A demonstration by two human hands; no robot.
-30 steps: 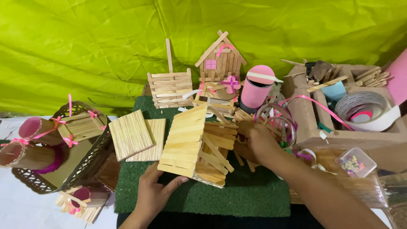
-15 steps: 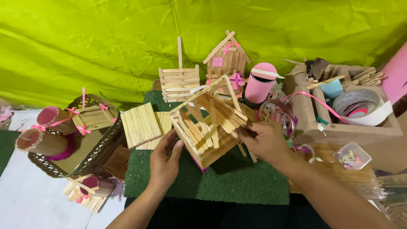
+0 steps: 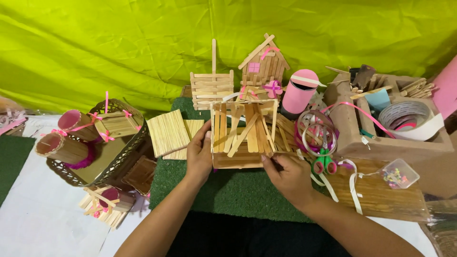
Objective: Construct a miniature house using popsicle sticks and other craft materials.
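A boxy frame of wooden craft sticks (image 3: 243, 134) is held over a green grass mat (image 3: 228, 192), turned so its open inside with crossed sticks faces me. My left hand (image 3: 200, 154) grips its left side. My right hand (image 3: 285, 176) holds its lower right corner, fingers pinched on the sticks. A flat panel of glued sticks (image 3: 167, 132) lies on the mat just left of my left hand.
Behind stand a small stick house (image 3: 263, 64) with pink bows, a stick fence piece (image 3: 212, 88) and a pink cylinder (image 3: 299, 93). A cardboard box (image 3: 352, 138) with tape and ribbon sits right, scissors (image 3: 323, 159) beside it. A wicker basket (image 3: 102, 164) with pink-rimmed tubes sits left.
The stick structure was tipped up from lying roof-side up and rotated until its open inside faces the camera. Both hands shifted to grip its sides.
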